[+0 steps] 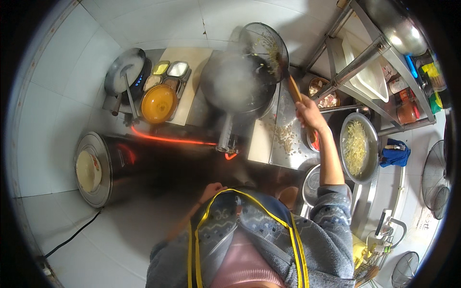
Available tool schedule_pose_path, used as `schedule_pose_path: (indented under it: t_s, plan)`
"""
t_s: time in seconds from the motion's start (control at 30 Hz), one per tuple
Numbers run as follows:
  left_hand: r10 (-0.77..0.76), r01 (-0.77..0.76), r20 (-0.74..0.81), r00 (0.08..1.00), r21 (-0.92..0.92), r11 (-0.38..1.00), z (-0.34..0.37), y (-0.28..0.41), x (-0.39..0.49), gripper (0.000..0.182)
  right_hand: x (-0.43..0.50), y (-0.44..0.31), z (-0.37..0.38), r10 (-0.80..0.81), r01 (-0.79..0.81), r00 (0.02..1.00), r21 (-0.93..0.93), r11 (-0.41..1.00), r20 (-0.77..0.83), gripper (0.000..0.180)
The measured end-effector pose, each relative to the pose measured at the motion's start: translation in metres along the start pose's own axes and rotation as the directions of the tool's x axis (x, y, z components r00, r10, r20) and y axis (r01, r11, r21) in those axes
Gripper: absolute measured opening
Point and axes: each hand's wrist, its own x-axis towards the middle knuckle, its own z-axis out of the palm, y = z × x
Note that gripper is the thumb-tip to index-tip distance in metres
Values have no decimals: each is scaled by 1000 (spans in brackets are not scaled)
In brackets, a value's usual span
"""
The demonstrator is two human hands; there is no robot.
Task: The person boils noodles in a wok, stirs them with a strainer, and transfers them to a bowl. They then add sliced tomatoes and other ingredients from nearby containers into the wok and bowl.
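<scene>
My right hand [310, 113] grips the wooden handle of a round wire-mesh strainer [264, 45], which tilts over the far right rim of a steaming wok [230, 86]. Bean sprouts [269, 50] cling in the mesh. Steam hides much of the wok's inside; its metal handle [225, 133] points toward me. My left hand [212, 190] is near my apron at the waist, its fingers curled, away from the wok; whether it holds anything is unclear. At the right, a metal basin [372, 154] holds more sprouts [355, 149].
Left of the wok stand seasoning containers [177, 69], an orange bowl [159, 103] and a smaller pan [114, 77] with a ladle [129, 91] over a blue flame. A red-orange hose [173, 139] runs along the counter front. Metal shelving [371, 59] rises at right.
</scene>
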Motion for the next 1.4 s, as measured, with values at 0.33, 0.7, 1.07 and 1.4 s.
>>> schedule_pose_path:
  t_s: [0.33,0.7,1.07,1.4]
  plan:
    - [-239,251,124,963,-98,963,-2,-24,1,42,24,20,17,244,-302,907,129,944,344,28]
    - [-244,316,624,742,-4,949,19,-116,23,40,-25,73,116,61,-489,858,777,397,509,19]
    - [-124,194,728,674,-13,981,35,-6,61,35,-141,41,92,48,-399,915,879,260,400,24]
    - [-105,139,515,851,-28,990,117,68,-43,32,-454,100,-80,249,-169,964,942,290,96,58]
